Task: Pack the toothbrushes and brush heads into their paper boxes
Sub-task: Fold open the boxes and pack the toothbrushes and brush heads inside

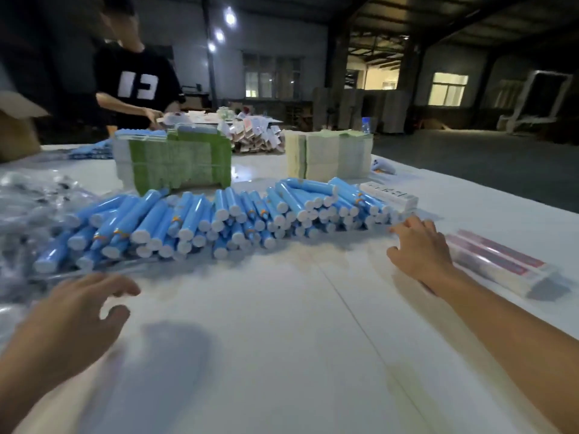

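A long heap of blue toothbrush handles (219,217) with white end caps lies across the white table (266,339). Clear plastic bags (34,208), perhaps of brush heads, are piled at the left. Behind the heap stand a green bundle of flat paper boxes (175,161) and a pale bundle of flat boxes (332,155). My left hand (75,311) hovers near the heap's left end with loosely spread fingers and holds nothing. My right hand (419,249) rests spread on the table at the heap's right end, empty.
A clear pack with red stripes (504,267) lies to the right of my right hand. A white box (388,194) sits behind the heap's right end. A person in a black shirt (138,83) works at the far left; a cardboard carton (18,130) stands beside them.
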Available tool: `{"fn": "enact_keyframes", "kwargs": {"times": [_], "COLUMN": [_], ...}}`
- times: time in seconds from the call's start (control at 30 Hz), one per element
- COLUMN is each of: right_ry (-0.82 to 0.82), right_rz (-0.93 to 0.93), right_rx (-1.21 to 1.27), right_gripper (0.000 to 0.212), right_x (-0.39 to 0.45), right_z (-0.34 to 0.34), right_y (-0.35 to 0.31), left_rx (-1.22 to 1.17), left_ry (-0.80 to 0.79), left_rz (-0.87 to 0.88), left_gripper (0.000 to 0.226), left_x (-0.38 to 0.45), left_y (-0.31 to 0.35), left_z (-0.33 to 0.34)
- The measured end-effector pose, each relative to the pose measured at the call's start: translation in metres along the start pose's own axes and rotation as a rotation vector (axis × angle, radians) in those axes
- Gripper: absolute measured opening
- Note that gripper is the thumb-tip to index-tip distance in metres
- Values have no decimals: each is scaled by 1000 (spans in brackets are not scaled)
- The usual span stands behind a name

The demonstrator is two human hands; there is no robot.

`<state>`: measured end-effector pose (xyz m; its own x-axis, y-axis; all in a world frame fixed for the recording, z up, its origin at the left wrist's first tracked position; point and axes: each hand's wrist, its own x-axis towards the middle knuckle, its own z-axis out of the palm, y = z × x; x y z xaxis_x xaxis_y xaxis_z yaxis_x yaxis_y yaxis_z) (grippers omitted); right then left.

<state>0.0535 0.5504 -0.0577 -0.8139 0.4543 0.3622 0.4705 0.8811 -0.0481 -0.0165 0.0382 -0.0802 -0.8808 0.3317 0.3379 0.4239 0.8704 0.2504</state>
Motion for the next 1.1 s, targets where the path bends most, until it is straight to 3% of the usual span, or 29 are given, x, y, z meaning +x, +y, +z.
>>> {"fn": "enact_keyframes", "kwargs": {"times": [0.07,0.13,0.2,0.27,0.37,0.43,0.6,0.83,0.97,1.1], "right_ry": [26,3,-58,-120,-145,-152,-196,-219,-253,-221], "right_rz": [-178,-345,-511,-672,-868,-939,-990,-874,-853,-832], "right_rx": [214,417,591,698,714,748,821,927,930,909], "right_gripper": [41,34,27,24,22,21,19,19,23,27], "right_x": [-12,-32,-57,-82,-110,-121,-139,-126,-123,-115], "right_z": [-7,-19,-34,-48,-60,-66,-57,-45,-42,-39], "right_y": [-62,-126,-183,-233,-296,-330,-371,-363,-361,-358], "left_rx": [141,213,194,237,364,435,500,547,535,453], "left_ry": [-117,-292,-327,-149,263,399,48,333,402,529], "left_rz": [-127,-221,-295,-347,-502,-597,-813,-669,-618,-359], "left_gripper": [38,54,59,55,47,54,54,61,54,37], "left_x": [-13,-25,-36,-50,-74,-87,-99,-90,-79,-60], "left_y": [6,-5,-17,-35,-60,-78,-102,-97,-82,-63], "left_z": [-37,-65,-79,-85,-95,-102,-103,-96,-98,-103]}}
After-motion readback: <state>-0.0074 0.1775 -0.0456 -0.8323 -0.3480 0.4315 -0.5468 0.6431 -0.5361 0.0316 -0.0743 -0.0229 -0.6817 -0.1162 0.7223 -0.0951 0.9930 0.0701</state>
